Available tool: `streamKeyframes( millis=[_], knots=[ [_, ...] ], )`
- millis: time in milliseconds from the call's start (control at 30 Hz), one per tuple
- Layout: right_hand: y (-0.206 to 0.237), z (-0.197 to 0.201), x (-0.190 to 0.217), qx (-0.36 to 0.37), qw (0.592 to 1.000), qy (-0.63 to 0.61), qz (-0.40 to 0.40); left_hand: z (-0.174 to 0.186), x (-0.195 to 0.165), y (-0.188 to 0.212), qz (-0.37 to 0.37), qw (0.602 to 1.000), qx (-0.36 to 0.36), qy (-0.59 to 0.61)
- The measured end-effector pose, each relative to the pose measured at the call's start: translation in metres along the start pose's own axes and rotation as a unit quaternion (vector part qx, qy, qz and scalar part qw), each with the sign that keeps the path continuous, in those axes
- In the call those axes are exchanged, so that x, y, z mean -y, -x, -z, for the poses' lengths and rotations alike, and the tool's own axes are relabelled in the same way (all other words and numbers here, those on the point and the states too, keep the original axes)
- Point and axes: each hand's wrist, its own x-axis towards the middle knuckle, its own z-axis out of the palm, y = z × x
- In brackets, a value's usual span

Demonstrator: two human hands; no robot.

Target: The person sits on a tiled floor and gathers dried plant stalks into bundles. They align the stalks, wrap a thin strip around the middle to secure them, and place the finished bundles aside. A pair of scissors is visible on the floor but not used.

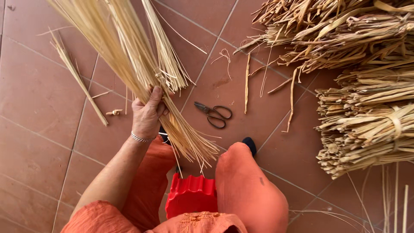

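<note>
My left hand (pixel 148 113) is shut around a thick bundle of pale straw stalks (pixel 129 56). The bundle runs from the upper left down to its cut ends (pixel 196 149) above my knees. A silver bracelet (pixel 141 138) sits on that wrist. My right hand does not show in the picture. Black scissors (pixel 213 114) lie shut on the tiled floor, just right of the bundle and apart from my hand.
Tied bundles of dried reeds (pixel 366 125) are piled along the right side, with more at the top right (pixel 336 30). Loose stalks (pixel 77 75) lie on the red floor tiles at left. I sit on a red plastic stool (pixel 192 194); a dark shoe (pixel 249 144) pokes out.
</note>
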Motion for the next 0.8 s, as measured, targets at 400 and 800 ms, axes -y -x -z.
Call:
streamKeyframes(
  millis=[400,800],
  knots=[
    [-0.043,-0.033,-0.053,-0.055,0.998,-0.005,0.003,-0.013,-0.025,0.029,-0.018,0.996,0.086,-0.008],
    [-0.021,-0.001,-0.101,-0.083,0.992,0.062,0.073,-0.020,-0.029,0.038,0.012,0.984,0.179,0.007]
  ],
)
